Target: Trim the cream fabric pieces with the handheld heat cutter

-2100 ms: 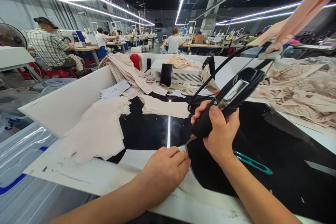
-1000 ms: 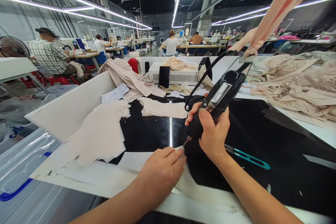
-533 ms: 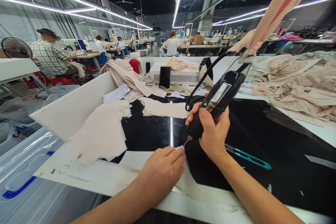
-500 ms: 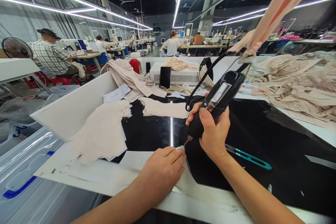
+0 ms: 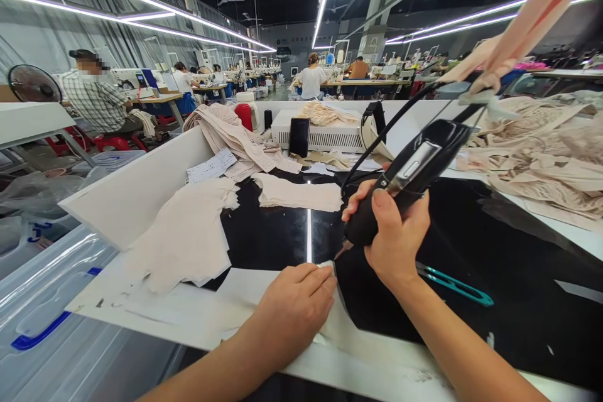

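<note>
Black tabletop (image 5: 475,239) lies beneath the right hand (image 5: 398,232), now shifted rightward, fingers wrapped round a further-tilted black tool (image 5: 436,147). Its tip sits beside white material (image 5: 328,263) under the left hand (image 5: 296,308), whose grip I cannot tell.

The person's bare left hand (image 5: 296,304) lies low, its back upward, fingers bent and side by side, thumb hidden; the bare left forearm (image 5: 221,361) slants back behind it, leftward. Farther forward and rightward, apart from it, the raised bare right hand (image 5: 396,245) curls in a grip, thumb (image 5: 387,208) uppermost, the bare right forearm (image 5: 456,333) slanting back rightward.
</note>
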Demonstrator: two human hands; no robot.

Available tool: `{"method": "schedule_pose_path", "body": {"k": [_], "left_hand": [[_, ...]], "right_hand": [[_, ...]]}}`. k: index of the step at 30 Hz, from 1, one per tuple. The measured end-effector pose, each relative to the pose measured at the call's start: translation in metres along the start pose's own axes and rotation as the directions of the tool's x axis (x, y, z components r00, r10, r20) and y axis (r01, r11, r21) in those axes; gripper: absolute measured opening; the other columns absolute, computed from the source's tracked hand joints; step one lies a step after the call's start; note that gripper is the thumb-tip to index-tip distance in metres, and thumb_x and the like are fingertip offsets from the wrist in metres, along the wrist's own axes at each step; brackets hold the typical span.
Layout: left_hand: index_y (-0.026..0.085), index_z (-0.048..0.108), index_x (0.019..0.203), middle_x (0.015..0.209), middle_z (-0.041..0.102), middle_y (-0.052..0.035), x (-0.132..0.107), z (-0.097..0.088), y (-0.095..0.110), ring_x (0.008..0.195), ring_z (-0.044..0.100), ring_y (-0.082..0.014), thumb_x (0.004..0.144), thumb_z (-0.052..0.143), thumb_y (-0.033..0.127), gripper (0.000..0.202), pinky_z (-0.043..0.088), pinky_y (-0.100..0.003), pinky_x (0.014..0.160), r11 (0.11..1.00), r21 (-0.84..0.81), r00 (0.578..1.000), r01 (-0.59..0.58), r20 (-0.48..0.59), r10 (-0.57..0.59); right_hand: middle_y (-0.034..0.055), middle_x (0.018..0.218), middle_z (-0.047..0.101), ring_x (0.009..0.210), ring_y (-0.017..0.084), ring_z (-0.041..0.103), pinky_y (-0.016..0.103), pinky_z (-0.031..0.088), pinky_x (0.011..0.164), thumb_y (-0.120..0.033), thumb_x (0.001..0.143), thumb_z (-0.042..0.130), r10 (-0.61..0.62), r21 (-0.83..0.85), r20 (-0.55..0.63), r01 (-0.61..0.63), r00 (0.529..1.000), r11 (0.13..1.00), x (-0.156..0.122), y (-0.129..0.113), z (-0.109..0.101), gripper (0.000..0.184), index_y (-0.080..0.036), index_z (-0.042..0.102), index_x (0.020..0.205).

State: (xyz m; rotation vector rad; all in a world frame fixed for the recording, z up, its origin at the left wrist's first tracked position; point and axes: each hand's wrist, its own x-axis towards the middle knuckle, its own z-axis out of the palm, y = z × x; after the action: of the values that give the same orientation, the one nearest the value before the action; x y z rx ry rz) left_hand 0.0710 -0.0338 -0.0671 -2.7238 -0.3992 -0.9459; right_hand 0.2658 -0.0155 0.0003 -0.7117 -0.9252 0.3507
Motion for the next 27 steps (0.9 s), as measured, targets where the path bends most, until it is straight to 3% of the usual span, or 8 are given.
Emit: {"method": "schedule_pose_path", "body": {"k": [4, 10, 22, 27], "left_hand": [[0.008, 0.081, 0.129, 0.131, 0.089, -0.0113, 0.0000, -0.0001, 0.0002, 0.115, 0.083, -0.0215, 0.125, 0.047, 0.014, 0.035, 0.068, -0.034, 0.097, 1.000, 0.004, 1.000, -0.004, -0.007, 0.004], [0.007, 0.081, 0.126, 0.129, 0.089, -0.0102, 0.0010, -0.0007, -0.0001, 0.115, 0.082, -0.0214, 0.123, 0.047, 0.009, 0.035, 0.067, -0.034, 0.095, 1.000, -0.001, 1.000, -0.012, -0.018, 0.012], [0.009, 0.080, 0.131, 0.135, 0.088, -0.0121, -0.0024, 0.0046, 0.0001, 0.117, 0.083, -0.0215, 0.122, 0.049, 0.011, 0.031, 0.070, -0.035, 0.093, 1.000, 0.013, 0.999, 0.004, 0.042, -0.005], [0.009, 0.078, 0.134, 0.137, 0.087, -0.0129, -0.0034, 0.0044, -0.0004, 0.118, 0.083, -0.0221, 0.123, 0.050, 0.013, 0.031, 0.070, -0.035, 0.092, 1.000, -0.002, 0.997, 0.010, 0.075, -0.010]], "right_hand": [[-0.0072, 0.083, 0.071, 0.059, 0.013, 0.066, 0.028, 0.061, 0.054, -0.060, 0.091, 0.099, -0.006, -0.003, -0.014, 0.006, 1.000, 1.000, -0.0005, -0.0019, 0.0004, 0.050, -0.029, 0.063, 0.105], [-0.0084, 0.080, 0.072, 0.058, 0.014, 0.067, 0.029, 0.061, 0.056, -0.057, 0.099, 0.092, -0.005, -0.045, 0.059, 0.008, 0.998, 0.999, -0.0067, 0.0047, -0.0010, 0.041, -0.030, 0.063, 0.111], [-0.0083, 0.081, 0.073, 0.058, 0.014, 0.067, 0.029, 0.062, 0.055, -0.050, 0.097, 0.092, 0.003, -0.038, 0.015, -0.003, 1.000, 0.999, -0.0065, 0.0035, 0.0000, 0.036, -0.029, 0.065, 0.108], [-0.0087, 0.081, 0.073, 0.059, 0.014, 0.067, 0.029, 0.062, 0.055, -0.046, 0.099, 0.090, 0.004, -0.027, 0.054, -0.003, 0.999, 1.000, -0.0090, 0.0050, 0.0016, 0.032, -0.030, 0.065, 0.112]]}}
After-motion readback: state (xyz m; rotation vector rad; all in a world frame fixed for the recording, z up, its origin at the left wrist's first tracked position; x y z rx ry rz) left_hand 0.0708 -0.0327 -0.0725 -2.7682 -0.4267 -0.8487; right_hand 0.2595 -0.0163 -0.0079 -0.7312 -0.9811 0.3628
